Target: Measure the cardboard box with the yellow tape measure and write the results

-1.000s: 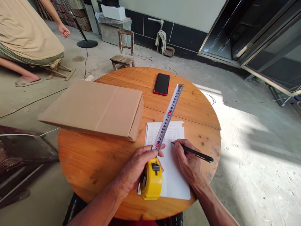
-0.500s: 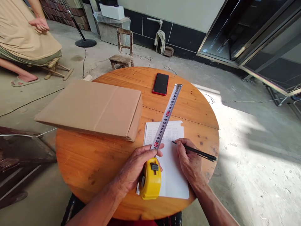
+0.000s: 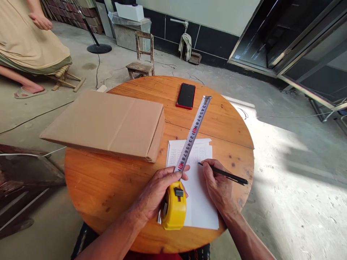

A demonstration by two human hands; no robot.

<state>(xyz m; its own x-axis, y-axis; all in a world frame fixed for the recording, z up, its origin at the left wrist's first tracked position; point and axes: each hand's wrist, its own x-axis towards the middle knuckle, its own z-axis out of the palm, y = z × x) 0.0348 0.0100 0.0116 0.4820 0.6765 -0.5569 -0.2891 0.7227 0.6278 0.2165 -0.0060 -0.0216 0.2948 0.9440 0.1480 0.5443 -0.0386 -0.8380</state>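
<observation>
My left hand (image 3: 155, 191) grips a yellow tape measure (image 3: 174, 206) near the front edge of a round wooden table (image 3: 108, 180). Its blade (image 3: 193, 131) is pulled out and points away toward the far right, with the thumb pressed on it. My right hand (image 3: 219, 186) holds a black pen (image 3: 223, 174), tip resting on a white sheet of paper (image 3: 200, 202) with faint rows of writing. A flattened cardboard box (image 3: 105, 122) lies on the table's left side, overhanging the edge.
A red-cased phone (image 3: 186, 95) lies face down at the table's far side. Beyond stand a small wooden chair (image 3: 141, 54) and a lamp base (image 3: 99, 48). A seated person (image 3: 27, 39) is at the far left. Cables run across the concrete floor.
My hands, the tape and the pen have stayed put. The seated person's hand at the far left has risen and shifted left.
</observation>
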